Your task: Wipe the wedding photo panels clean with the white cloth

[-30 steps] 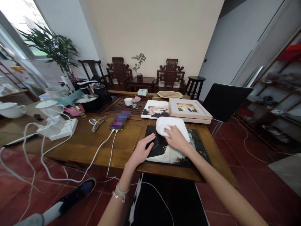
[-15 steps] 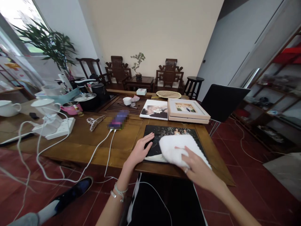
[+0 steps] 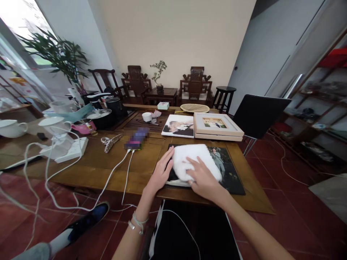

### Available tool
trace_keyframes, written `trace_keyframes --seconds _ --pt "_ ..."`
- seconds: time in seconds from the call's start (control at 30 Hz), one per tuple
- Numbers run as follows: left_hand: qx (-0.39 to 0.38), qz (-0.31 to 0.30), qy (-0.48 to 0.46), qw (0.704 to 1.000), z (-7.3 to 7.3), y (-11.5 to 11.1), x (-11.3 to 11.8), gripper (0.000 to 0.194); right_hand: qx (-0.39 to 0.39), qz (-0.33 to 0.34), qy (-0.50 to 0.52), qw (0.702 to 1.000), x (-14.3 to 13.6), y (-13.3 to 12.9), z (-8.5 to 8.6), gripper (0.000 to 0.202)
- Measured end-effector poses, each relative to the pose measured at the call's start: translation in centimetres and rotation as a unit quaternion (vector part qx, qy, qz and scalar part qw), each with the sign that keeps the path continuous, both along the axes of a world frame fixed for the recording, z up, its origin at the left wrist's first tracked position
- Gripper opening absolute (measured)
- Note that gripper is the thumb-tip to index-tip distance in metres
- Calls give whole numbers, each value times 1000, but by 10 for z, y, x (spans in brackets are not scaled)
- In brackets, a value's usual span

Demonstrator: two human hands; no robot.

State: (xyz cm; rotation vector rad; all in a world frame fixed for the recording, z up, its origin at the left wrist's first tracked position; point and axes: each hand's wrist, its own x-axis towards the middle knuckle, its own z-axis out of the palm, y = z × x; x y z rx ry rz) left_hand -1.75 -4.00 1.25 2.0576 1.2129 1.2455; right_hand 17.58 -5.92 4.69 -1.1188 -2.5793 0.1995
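A dark photo panel [image 3: 233, 177] lies flat near the table's front edge, with a figure in a grey suit showing on its right part. A fluffy white cloth [image 3: 199, 153] covers its left and middle part. My right hand [image 3: 203, 177] presses on the cloth with its fingers spread. At the panel's left edge rests my left hand [image 3: 162, 169], fingers stretched out, its fingertips beside the cloth.
Behind the panel lie a white photo print [image 3: 187, 131] and stacked framed pictures [image 3: 217, 135]. To the left are a phone [image 3: 137, 139] with white cables, a hair claw [image 3: 112, 142], a power strip [image 3: 73, 150] and cups [image 3: 12, 128]. A black chair [image 3: 260, 115] stands at the right.
My right hand and the white cloth have moved left across the panel, which uncovers the suited figure and the panel's right side. My left hand has stayed at the left edge.
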Motion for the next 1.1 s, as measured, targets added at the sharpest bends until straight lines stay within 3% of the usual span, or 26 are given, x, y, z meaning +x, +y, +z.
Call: trace_keyframes --seconds 0.1,0.2,0.3,0.43,0.53,0.67,0.83,0.97,1.1 --pt "-4 0 -4 1000 -1 0 -1 45 -52 85 13 995 2 -25 11 27" --pt "-27 -7 3 1000 -4 1 0 46 -108 107 8 988 23 -42 23 24" --pt "-40 -20 33 998 -6 3 0 45 -136 44 -5 990 54 -42 27 22" --pt "-37 -27 77 996 -8 6 0 43 -109 -90 10 990 81 -13 16 23" --pt "-37 -25 83 996 -8 7 1 40 -65 -121 61 989 69 17 9 24" --pt "-24 -21 77 997 -9 8 1 38 -33 -87 132 987 16 55 8 24" --pt "-19 2 79 997 -13 9 0 33 -52 -21 136 989 -38 82 10 19" --pt "-18 -3 74 997 -13 10 0 34 -52 -10 133 990 -34 83 10 20" --pt "-19 -21 63 998 -11 9 0 35 -42 -37 135 989 12 73 7 21"
